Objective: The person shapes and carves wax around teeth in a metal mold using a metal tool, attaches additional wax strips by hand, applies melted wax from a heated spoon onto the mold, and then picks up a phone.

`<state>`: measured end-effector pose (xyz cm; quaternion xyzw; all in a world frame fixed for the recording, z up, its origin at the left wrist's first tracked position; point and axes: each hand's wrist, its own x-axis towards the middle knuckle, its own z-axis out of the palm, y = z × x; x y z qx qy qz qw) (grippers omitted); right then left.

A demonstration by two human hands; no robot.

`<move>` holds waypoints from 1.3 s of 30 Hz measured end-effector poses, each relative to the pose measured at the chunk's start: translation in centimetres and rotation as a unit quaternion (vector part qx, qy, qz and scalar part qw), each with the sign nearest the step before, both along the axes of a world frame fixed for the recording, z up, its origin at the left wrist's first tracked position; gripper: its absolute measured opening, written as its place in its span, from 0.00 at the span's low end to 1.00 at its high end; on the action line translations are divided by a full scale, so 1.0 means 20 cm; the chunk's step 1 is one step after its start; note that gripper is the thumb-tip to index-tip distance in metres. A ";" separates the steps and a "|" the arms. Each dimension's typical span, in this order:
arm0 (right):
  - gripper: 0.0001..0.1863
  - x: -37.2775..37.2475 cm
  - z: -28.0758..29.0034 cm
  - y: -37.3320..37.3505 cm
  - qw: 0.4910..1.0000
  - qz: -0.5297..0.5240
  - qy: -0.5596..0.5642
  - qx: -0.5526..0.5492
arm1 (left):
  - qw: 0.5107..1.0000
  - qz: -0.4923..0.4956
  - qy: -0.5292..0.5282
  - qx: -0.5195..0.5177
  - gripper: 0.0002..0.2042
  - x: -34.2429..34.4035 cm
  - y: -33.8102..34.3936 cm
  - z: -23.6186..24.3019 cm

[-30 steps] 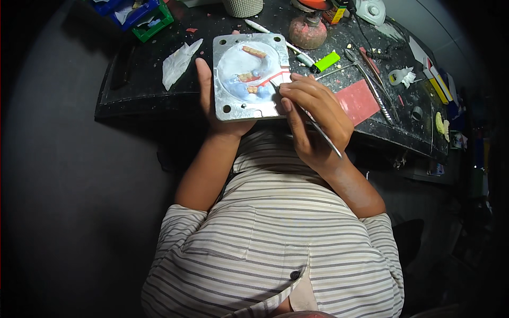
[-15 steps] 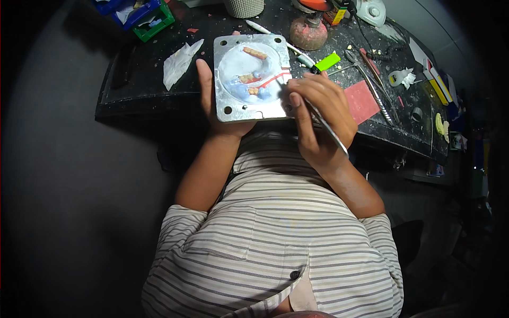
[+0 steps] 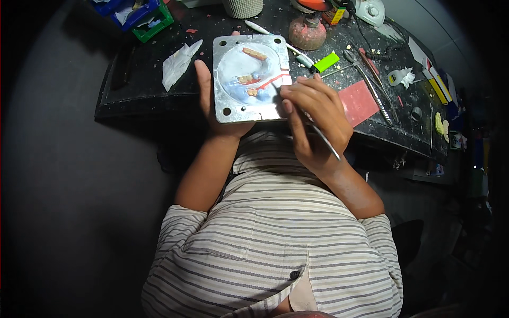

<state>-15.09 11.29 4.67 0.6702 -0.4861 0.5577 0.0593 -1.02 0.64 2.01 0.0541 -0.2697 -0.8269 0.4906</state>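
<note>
- Right fingers [image 3: 301, 94]: closed in a pen grip on 1 slim metal tool [image 3: 327, 143], its handle slanting back toward the wrist. The tip lies just ahead of them, at or near the red strip [image 3: 275, 79]; contact cannot be told.
- Left fingers [image 3: 203, 78]: supporting the metal plate [image 3: 219, 74], thumb up along its left edge, the others mostly hidden underneath.
- The plate lies between the 2 sets of fingers, tilted up, its round white bed [image 3: 231, 61] facing the person. The strip runs from the right edge, beside the right fingers, inward toward 2 of the 3 tooth rows [image 3: 254, 53].
- Step in hand, as I judge it: working the strip down or trimming it on the bed.
- The next move seems to call for a steady left hold and short, light strokes along the strip, clear of the teeth.
- Farther out, on the tabletop [image 3: 143, 82]: pink sheet [image 3: 361, 103] just right of the right fingers, green lighter [image 3: 327, 62] and burner [image 3: 307, 36] beyond them, crumpled paper [image 3: 180, 64] left of the left thumb.
</note>
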 end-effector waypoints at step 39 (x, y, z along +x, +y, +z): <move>0.06 -0.04 0.10 0.09 0.998 0.050 0.011 0.048 | 0.995 0.000 0.013 -0.102 0.46 -0.02 0.05 0.00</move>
